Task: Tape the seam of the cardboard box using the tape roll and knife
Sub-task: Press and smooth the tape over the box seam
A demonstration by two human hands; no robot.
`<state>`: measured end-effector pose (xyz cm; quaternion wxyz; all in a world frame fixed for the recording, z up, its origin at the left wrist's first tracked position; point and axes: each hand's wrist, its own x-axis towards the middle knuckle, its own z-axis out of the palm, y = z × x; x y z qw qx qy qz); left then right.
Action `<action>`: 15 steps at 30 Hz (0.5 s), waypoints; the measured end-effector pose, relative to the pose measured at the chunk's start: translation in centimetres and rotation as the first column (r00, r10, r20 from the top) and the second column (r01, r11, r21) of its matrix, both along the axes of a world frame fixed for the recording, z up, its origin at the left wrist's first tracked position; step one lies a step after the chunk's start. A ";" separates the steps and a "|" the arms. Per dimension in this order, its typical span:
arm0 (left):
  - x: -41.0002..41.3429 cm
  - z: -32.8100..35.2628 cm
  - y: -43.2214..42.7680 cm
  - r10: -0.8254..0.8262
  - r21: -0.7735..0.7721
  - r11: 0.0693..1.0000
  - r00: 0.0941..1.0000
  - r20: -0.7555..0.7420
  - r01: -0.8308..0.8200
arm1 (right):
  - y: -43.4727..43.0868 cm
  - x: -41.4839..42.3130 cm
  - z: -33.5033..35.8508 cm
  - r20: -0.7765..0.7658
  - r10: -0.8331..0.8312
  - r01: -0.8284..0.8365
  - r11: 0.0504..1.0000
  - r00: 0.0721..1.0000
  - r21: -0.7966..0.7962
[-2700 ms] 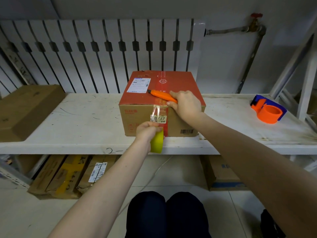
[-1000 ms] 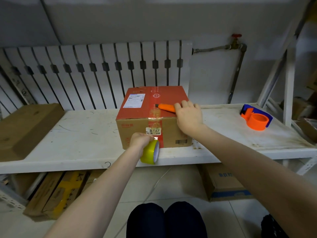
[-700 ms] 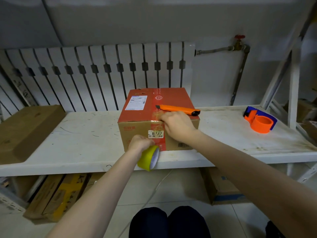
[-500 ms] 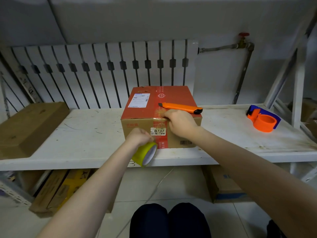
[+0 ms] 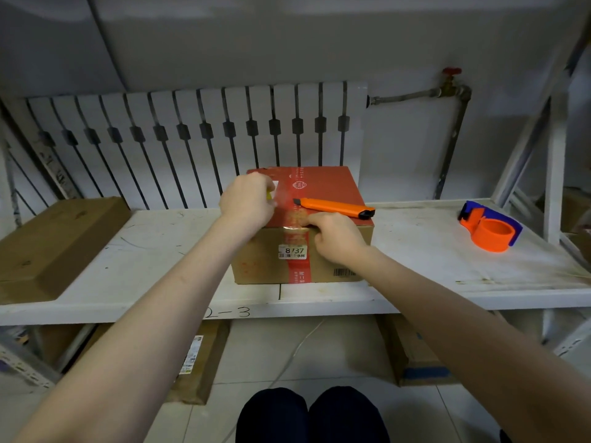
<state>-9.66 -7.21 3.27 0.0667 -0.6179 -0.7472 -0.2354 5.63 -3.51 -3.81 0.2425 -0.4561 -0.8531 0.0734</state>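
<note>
A cardboard box (image 5: 332, 183) with a red top stands on the white shelf (image 5: 415, 251). An orange knife (image 5: 335, 207) lies on the box top, free of both hands. My left hand (image 5: 248, 201) is over the box's left top, shut on the yellow tape roll (image 5: 270, 195), of which only a sliver shows. A clear strip of tape runs from it toward the front edge. My right hand (image 5: 335, 236) presses that tape down at the box's front top edge, fingers bent on the seam.
An orange and blue tape dispenser (image 5: 491, 230) sits at the shelf's right. A flat brown carton (image 5: 54, 241) lies at the left. A radiator (image 5: 198, 139) stands behind. More cartons lie on the floor under the shelf, above my knees (image 5: 310, 414).
My left hand has lifted the tape roll from below the box's front up over its top, drawing tape along. My right hand stays pressing at the front edge. The knife lies unmoved.
</note>
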 end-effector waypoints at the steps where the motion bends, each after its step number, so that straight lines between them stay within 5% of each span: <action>1: -0.4 -0.6 0.8 0.013 -0.012 1.000 0.999 -0.038 -0.013 | 0.1 0.0 0.0 0.007 0.001 -0.001 1.000 1.000 0.001; 8: -3.4 -3.2 5.2 0.008 -0.142 0.989 0.954 -0.298 -0.053 | 1.0 0.2 -0.1 0.037 0.006 -0.007 0.999 0.999 0.035; 15: -4.7 -4.2 7.1 -0.004 -0.128 0.991 0.971 -0.237 -0.027 | 2.0 0.9 -0.9 0.052 0.075 -0.079 0.994 0.996 0.075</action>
